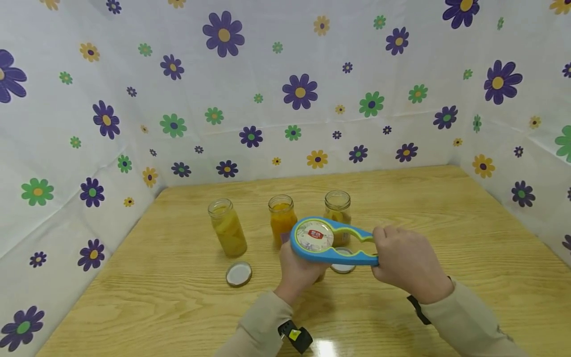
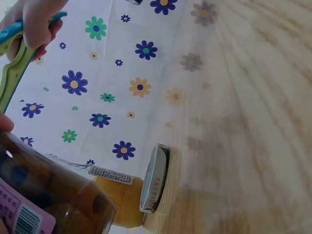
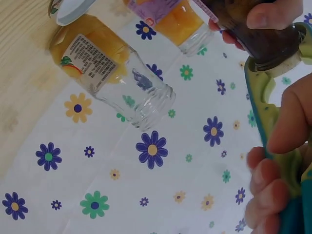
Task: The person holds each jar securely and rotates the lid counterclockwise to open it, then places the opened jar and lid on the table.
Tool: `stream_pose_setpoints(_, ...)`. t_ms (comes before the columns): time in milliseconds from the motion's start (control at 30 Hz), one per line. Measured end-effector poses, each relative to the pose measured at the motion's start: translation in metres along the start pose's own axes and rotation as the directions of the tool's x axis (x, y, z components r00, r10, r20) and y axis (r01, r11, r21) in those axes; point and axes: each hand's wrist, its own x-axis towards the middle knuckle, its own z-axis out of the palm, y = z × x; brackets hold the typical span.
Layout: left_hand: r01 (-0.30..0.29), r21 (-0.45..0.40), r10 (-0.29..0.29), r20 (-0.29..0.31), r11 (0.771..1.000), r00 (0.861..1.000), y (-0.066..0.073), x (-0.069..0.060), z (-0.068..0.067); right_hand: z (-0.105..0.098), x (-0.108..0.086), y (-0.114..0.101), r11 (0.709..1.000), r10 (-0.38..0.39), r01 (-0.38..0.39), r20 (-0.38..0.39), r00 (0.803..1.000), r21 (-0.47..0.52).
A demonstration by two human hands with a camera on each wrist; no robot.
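My left hand (image 1: 298,270) grips a glass jar (image 2: 53,192) with dark contents and a pink label, raised off the table and tilted. Its printed lid (image 1: 314,235) sits inside the round end of a blue and yellow-green jar opener (image 1: 357,259). At the opener's other end, my right hand (image 1: 408,260) wraps its fingers around both handles. In the right wrist view the opener's toothed inner edge (image 3: 263,92) shows beside the jar's capped end. The left hand and opener hide most of the jar in the head view.
Behind the hands stand three lidless jars: a tall yellow one (image 1: 229,233), an orange one (image 1: 282,220) and a partly filled one (image 1: 338,215). Two loose lids lie on the wooden table, one left (image 1: 239,274), one under the opener (image 1: 342,268). A flowered cloth (image 1: 267,74) encloses the table.
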Motion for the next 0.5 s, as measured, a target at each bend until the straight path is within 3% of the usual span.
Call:
stream_pose_setpoints(200,0.105,-0.038,-0.100,0.116,0.994,0.988,-0.004,0.000,-0.002,0.002,0.000,0.003,0.997,-0.072,0.072,-0.023,0.997,-0.018)
stream_pose_setpoints(300,0.156,-0.109,-0.137,0.167,0.982,0.976,-0.008,-0.001,-0.002,0.004,0.000,0.004,0.996,-0.091,0.091,-0.004,0.996,-0.023)
stream_pose_setpoints(500,0.221,-0.190,-0.177,0.222,0.957,0.959,-0.016,-0.004,-0.002,0.012,0.001,0.008,0.992,-0.124,0.125,0.045,0.991,-0.015)
